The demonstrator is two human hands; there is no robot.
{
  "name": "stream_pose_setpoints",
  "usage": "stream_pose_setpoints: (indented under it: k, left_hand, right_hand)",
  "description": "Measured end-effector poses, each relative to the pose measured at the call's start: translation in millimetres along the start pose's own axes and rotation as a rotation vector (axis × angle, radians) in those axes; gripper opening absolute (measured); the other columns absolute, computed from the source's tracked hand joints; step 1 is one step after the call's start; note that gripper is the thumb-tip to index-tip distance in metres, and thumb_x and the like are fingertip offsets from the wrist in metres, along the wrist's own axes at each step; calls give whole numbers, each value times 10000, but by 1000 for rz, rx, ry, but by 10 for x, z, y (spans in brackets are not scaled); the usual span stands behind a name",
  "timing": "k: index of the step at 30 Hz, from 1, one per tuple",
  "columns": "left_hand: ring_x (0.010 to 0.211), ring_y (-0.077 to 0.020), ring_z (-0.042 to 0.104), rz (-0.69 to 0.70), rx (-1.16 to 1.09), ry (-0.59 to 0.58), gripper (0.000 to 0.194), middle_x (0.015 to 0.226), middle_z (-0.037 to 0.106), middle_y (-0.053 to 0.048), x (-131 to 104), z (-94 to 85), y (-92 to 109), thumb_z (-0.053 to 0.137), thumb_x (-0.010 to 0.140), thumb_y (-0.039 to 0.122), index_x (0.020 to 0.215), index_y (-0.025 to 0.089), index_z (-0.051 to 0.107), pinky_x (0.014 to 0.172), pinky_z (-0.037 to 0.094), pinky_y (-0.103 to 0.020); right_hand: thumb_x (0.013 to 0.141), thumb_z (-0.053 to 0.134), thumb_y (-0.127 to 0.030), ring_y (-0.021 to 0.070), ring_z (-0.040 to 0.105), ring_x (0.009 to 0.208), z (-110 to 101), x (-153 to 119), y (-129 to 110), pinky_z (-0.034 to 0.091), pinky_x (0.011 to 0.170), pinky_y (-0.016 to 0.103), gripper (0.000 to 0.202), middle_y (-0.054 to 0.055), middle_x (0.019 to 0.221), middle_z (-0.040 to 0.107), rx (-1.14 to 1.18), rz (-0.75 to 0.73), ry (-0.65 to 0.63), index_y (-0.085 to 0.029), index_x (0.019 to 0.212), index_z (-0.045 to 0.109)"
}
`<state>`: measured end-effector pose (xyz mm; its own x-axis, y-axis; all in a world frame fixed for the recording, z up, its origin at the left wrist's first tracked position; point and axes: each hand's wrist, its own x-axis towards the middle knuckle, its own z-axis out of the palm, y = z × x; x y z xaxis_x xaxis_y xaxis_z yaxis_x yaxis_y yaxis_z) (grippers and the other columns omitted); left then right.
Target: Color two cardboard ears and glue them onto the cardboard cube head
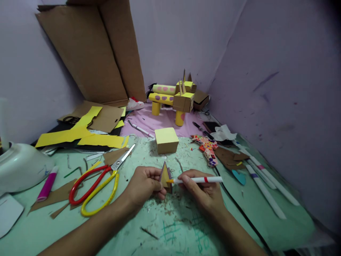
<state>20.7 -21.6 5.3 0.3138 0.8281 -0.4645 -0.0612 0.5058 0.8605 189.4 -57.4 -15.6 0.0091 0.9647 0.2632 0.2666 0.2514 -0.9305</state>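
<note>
Standing between the two hands, a small triangular cardboard piece with a yellowish face and dark purple edges (165, 174) has its long axis running away from the person, its point aimed at the small brown cardboard box with a pale yellow top (166, 145) just beyond. The left hand (145, 184) is nearer to it, thumb and fingers pinched on its left side and lower end. From the right hand (201, 192), the piece lies to the left, only a short way off. That hand is closed around a slim white marker with a red band and an orange tip (198, 180), which lies nearly level, its tip toward the left hand and its back end sticking out to the right. So the marker's long axis crosses the piece's almost squarely. The tip is at the lower part of the yellowish face; whether it touches, I cannot tell.
</note>
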Motion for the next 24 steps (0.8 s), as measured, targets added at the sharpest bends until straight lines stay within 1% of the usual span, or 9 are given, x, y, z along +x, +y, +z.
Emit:
stream_pose_setpoints:
  k: [3,8,11,13,17,21,24]
  left_hand:
    - [439,-115,550,-4,0,-12,285,577,666,-52,6,-5,-8,554,470,36,710,85,700,449,467,-240]
    - [424,-121,554,-2,-5,2,279,513,632,-24,8,-7,-13,553,463,44,698,89,697,441,470,-240]
    - [426,-118,555,-5,-7,-4,272,537,649,-31,13,-3,-10,562,460,48,693,88,694,443,473,-238]
    - [423,-118,555,-2,-3,0,281,536,653,-34,16,-1,-6,559,461,44,702,87,696,445,472,-239]
    - [425,-122,560,-3,-5,18,300,506,636,-24,18,-1,-2,545,462,33,713,89,700,446,470,-236]
    - [416,-115,554,-2,-4,7,293,526,651,-34,13,-5,-1,547,460,39,707,86,697,434,463,-228]
    - [418,-122,560,-3,-4,21,295,506,640,-26,5,-6,-2,544,452,39,702,86,693,437,472,-233]
  right_hand:
    - [834,562,-303,149,581,567,-4,8,3,434,500,240,205,36,631,654,-20,-37,27,-165,765,697]
    - [826,567,-320,110,477,445,3,0,10,356,413,218,244,6,518,589,17,40,-19,-160,675,672]
    - [828,567,-317,137,549,513,10,3,3,409,457,231,224,27,582,630,3,-15,26,-165,722,693]
    - [828,565,-315,147,567,537,11,4,-4,422,467,235,218,35,602,640,-12,-26,40,-165,746,700]
    - [815,568,-340,112,466,436,12,-7,-9,349,401,217,259,4,498,565,0,60,43,-161,660,673]
    - [812,567,-345,132,513,490,24,-16,-12,387,452,231,255,20,541,601,11,26,73,-161,682,687]
    - [804,577,-336,119,481,467,33,-22,-23,360,434,223,244,7,517,576,39,70,88,-161,667,679]
